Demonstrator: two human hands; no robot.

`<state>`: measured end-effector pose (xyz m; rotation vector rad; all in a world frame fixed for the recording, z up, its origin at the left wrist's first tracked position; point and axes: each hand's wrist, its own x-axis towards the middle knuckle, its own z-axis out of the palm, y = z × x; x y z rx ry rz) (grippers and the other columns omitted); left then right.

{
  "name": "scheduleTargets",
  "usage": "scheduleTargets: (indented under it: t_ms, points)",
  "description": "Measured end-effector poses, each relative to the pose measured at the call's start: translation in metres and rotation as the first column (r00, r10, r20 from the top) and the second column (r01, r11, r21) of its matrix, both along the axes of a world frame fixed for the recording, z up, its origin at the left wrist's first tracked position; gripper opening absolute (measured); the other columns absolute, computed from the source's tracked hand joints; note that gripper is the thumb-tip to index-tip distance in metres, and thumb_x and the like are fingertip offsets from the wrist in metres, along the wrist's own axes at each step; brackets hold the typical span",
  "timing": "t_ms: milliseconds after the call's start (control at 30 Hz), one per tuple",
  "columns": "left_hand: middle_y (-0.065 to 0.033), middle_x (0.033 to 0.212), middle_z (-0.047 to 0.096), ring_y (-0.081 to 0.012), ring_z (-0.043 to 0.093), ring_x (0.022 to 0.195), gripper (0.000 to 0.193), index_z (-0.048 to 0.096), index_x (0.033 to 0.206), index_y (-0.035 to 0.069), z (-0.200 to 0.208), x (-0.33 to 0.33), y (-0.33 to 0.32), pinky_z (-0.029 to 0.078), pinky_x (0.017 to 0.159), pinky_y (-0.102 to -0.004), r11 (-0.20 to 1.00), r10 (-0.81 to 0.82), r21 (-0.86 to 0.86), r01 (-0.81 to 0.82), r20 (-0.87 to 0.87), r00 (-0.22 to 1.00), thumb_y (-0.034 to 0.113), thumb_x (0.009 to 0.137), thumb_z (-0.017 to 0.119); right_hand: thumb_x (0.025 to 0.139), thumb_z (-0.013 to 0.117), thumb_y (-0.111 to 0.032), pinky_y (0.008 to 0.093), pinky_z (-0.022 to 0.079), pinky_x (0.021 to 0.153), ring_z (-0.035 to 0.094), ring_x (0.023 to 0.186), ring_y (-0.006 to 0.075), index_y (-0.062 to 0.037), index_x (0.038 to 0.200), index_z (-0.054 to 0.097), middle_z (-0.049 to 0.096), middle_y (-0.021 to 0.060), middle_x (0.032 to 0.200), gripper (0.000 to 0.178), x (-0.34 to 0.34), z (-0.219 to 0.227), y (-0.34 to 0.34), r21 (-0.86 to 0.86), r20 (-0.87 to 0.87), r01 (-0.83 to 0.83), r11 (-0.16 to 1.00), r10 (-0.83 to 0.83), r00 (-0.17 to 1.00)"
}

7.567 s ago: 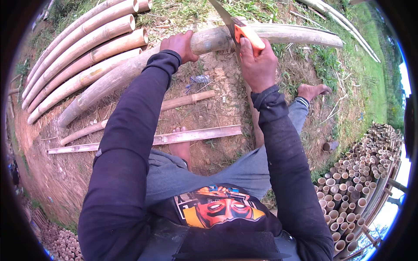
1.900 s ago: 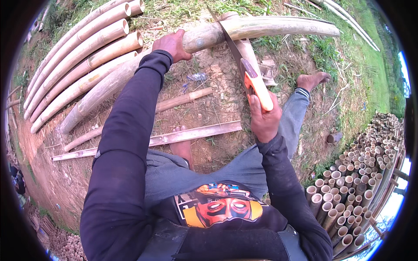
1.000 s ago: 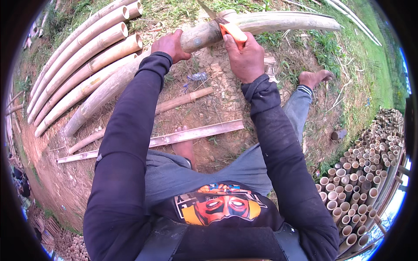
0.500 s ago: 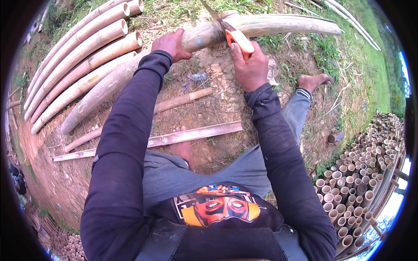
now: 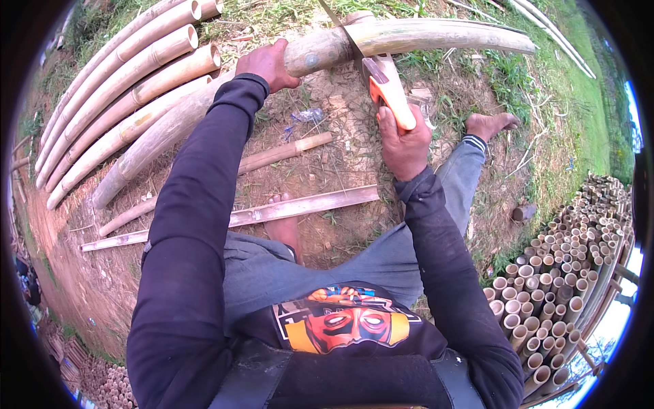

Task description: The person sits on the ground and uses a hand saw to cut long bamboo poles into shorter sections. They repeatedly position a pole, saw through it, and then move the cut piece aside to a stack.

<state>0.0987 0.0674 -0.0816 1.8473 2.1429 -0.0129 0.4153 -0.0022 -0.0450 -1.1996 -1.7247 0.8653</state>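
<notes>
A thick, pale bamboo pole (image 5: 422, 37) curves across the top of the view and runs down to the left behind my left forearm. My left hand (image 5: 267, 67) grips this pole left of the saw, its thumb toward me. In my right hand (image 5: 405, 140) is the orange handle of a handsaw (image 5: 390, 92), fingers closed round it. The saw's blade lies across the pole and sticks out beyond its far side. How deep the blade sits in the bamboo I cannot tell. A short bamboo piece (image 5: 360, 16) lies under or behind the pole.
Several bamboo poles (image 5: 129, 65) lie side by side at the upper left. A split bamboo strip (image 5: 306, 204) crosses over my foot, and a thinner length (image 5: 286, 153) lies beyond it. Many cut tubes (image 5: 545, 286) stand stacked at the right. Crumpled clear plastic (image 5: 308, 115) is on the ground.
My right hand has pulled the saw back toward me, away from the pole, and more of its blade shows. My left hand stays on the pole.
</notes>
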Motion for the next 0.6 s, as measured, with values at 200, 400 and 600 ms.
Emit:
scheduleTargets:
  t_ms: [200,400,600]
  points:
    - [-0.0165,0.124,0.073,-0.0364,0.073,0.114,0.09,0.055,0.147,0.014,0.016,0.018,-0.002,0.058,0.097,-0.0493,0.999,-0.031,0.033,0.031,-0.014,0.999,0.053,0.073,0.09,0.099,0.079,-0.015,0.0329,0.057,0.068,0.074,0.076,0.0189,0.0029,0.12,0.068,0.075,0.0137,0.091,0.029,0.009,-0.02,0.006,0.197,-0.004,0.027,0.98,-0.027,1.0]
    - [-0.0155,0.12,0.072,-0.0347,0.074,0.109,0.094,0.053,0.151,0.015,0.024,0.077,0.037,0.06,0.094,-0.047,0.984,-0.114,0.134,0.119,-0.04,0.993,0.05,0.072,0.09,0.101,0.077,-0.011,0.0335,0.057,0.071,0.071,0.078,0.0181,0.0042,0.121,0.068,0.073,0.0123,0.093,0.027,0.065,-0.015,0.02,0.202,-0.024,0.106,0.974,-0.104,0.994]
    - [-0.0173,0.126,0.074,-0.0351,0.074,0.115,0.103,0.047,0.158,0.018,0.024,0.11,0.078,0.06,0.098,-0.0465,0.996,-0.075,0.041,0.076,-0.02,0.997,0.057,0.073,0.091,0.101,0.078,-0.017,0.0318,0.055,0.07,0.068,0.077,0.0131,0.0034,0.121,0.068,0.072,0.01,0.088,0.03,0.092,0.001,0.063,-0.021,-0.055,0.088,0.996,-0.089,0.995]
